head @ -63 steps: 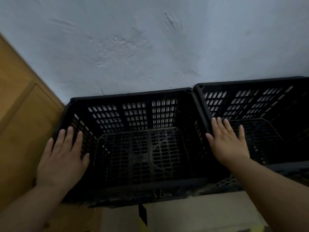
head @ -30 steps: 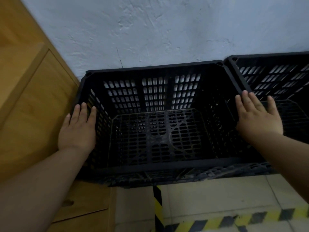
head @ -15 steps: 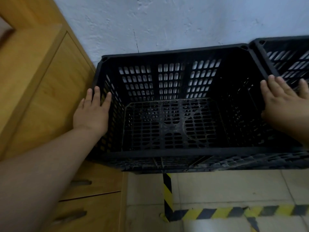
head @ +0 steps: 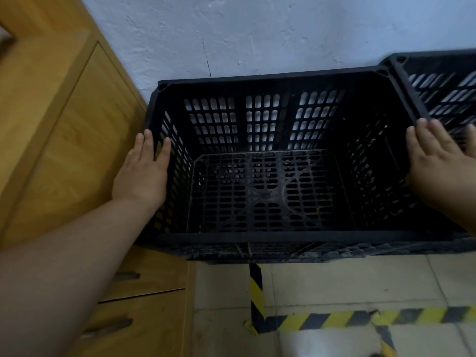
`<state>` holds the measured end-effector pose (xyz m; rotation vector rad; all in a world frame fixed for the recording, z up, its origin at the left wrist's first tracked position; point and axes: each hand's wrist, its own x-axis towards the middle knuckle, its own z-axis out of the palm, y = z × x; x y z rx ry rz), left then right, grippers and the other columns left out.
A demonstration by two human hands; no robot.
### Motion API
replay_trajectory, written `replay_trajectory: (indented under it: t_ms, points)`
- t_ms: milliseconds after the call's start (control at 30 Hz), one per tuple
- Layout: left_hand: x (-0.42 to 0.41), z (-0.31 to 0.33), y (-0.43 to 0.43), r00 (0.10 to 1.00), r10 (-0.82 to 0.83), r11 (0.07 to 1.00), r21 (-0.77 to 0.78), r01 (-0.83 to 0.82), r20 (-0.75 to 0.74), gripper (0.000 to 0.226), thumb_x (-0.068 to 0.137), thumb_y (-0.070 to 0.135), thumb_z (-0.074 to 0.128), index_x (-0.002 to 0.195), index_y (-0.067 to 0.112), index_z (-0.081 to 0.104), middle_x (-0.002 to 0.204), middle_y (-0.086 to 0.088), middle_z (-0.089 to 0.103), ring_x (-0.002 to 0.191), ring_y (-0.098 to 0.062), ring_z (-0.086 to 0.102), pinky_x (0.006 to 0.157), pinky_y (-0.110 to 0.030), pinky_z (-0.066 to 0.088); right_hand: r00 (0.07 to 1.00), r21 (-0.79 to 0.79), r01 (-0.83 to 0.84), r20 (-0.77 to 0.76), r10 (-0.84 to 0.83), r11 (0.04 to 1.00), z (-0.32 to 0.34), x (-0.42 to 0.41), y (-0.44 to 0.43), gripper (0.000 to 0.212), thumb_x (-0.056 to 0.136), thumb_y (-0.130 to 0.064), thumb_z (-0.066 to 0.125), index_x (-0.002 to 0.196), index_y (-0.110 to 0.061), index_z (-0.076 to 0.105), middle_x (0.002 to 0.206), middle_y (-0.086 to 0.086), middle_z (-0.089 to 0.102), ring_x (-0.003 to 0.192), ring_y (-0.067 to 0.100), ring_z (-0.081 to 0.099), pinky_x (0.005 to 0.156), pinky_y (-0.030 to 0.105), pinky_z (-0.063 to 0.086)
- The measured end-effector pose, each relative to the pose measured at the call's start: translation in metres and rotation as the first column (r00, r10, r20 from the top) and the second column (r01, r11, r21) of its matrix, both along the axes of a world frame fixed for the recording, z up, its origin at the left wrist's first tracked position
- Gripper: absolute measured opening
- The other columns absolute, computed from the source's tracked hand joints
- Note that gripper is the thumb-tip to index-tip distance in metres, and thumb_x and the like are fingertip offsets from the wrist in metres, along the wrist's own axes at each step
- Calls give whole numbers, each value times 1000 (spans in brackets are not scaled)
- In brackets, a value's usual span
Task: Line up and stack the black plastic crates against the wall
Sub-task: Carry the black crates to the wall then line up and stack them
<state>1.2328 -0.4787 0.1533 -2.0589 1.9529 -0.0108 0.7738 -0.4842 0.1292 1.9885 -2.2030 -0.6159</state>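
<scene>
Seen from above: black plastic crate (head: 268,197), open-topped and holding nothing, its slotted floor bare apart from dust and scuff marks. Back rim set against the pale blue wall (head: 270,29), front rim toward 6 o'clock. Stacked on at least one more crate, whose ribbed edge (head: 283,252) shows just under the front rim.

Left hand (head: 143,173) at 9 o'clock, laid flat along the outside of the crate's left wall, fingers (head: 148,141) straight and together, pointing toward the wall; grip spread flat, not closed round anything. Right hand (head: 438,166) at 3 o'clock, blurred, palm down over the crate's right rim, fingers extended and slightly parted; no closed grip there either. Bare forearms reaching in from the lower corners.

Second black crate (head: 443,86) at 2 o'clock, corner to corner with the first and also backed against the wall; only part of it in frame, contents not visible.

Wooden cabinet (head: 64,130) at 9 o'clock, just beside the left hand, drawer fronts with dark handles (head: 108,328) toward 7 o'clock. Tiled floor (head: 334,284) at 6 o'clock, marked with yellow-and-black hazard tape (head: 334,318) running in an L.
</scene>
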Motion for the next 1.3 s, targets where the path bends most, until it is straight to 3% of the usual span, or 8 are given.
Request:
replay_trajectory:
  t_ms: [167, 333, 567, 800, 1100, 1300]
  points:
    - [1, -2, -1, 999, 42, 999, -34, -42, 21, 92, 88, 4, 51, 145, 19, -20, 154, -17, -22, 144, -29, -14, 118, -36, 4, 998, 40, 33, -48, -31, 999, 15, 11, 3, 70, 93, -32, 25, 146, -13, -16, 156, 2, -22, 141, 15, -24, 109, 46, -23]
    - [5, -4, 0, 995, 49, 998, -40, -45, 86, 94, 90, 15, 50, 141, 18, -28, 154, -18, -22, 144, -29, -13, 117, -39, -1, 994, 16, -10, -105, 11, 1000, 14, 14, 8, 68, 92, -29, 24, 146, -12, -15, 151, 0, -26, 133, 11, -31, 91, 37, -42]
    - [27, -4, -1, 994, 34, 999, -44, -30, 104, 95, 90, 16, 48, 135, 19, -36, 153, -18, -23, 144, -29, -15, 117, -38, -2, 994, -14, -33, -109, 32, 999, 9, 36, 12, 61, 94, -28, 13, 135, -10, -28, 143, 3, -34, 131, 14, -35, 88, 41, -44]
    - [35, -5, -22, 990, 60, 997, -64, -52, 131, 76, 96, 33, 33, 143, 15, -24, 156, -13, -17, 145, -24, -11, 117, -36, -5, 991, -38, -45, -128, 40, 998, 15, 40, -15, 58, 96, -33, 6, 144, -14, -20, 156, 1, -20, 137, 11, -27, 86, 38, -45]
    - [36, -7, -50, 970, 87, 994, -90, -68, 228, 69, 95, 21, 28, 145, 12, -18, 158, -14, -7, 145, -26, -5, 117, -38, -2, 985, -49, -35, -170, 27, 998, 7, 44, -36, 58, 96, -26, 9, 146, -12, -16, 158, 6, -15, 144, 17, -18, 86, 37, -43]
    - [30, -7, -49, 952, 33, 998, -55, -17, 306, 77, 94, 22, 34, 142, 8, -24, 156, -19, -8, 145, -28, -5, 117, -40, -4, 967, -38, -95, -242, 83, 995, 8, 37, -39, 58, 95, -22, 10, 146, -3, -11, 157, 17, -8, 145, 28, -12, 82, 36, -45]
